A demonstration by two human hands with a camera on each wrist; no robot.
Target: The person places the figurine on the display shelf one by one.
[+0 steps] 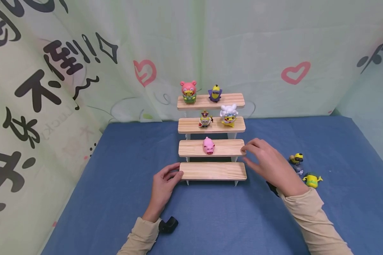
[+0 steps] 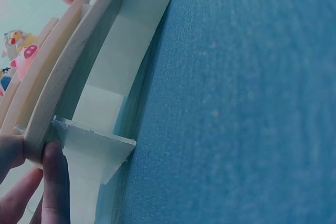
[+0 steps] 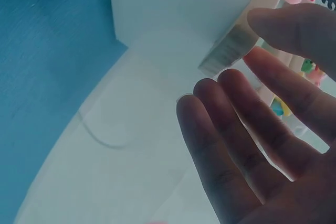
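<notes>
A four-tier wooden display stand [image 1: 214,171] stands on the blue cloth. At the left end of its lowest board, my left hand [image 1: 166,182] grips the corner, and the left wrist view shows the fingers [image 2: 55,182] around the board's end. My right hand [image 1: 269,164] pinches the right end of the board one tier up between thumb and index finger, its other fingers extended in the right wrist view. On that board sits a pink pig figure [image 1: 209,146]. Above it are a crowned figure [image 1: 205,119] and a white-hatted yellow figure [image 1: 228,115].
On the top board [image 1: 231,100] stand a pink-headed figure [image 1: 189,92] and a yellow figure with a purple cape [image 1: 215,94]. Several small figures lie right of my right hand, among them a yellow-green one [image 1: 312,180]. A pale printed curtain [image 1: 229,42] hangs behind.
</notes>
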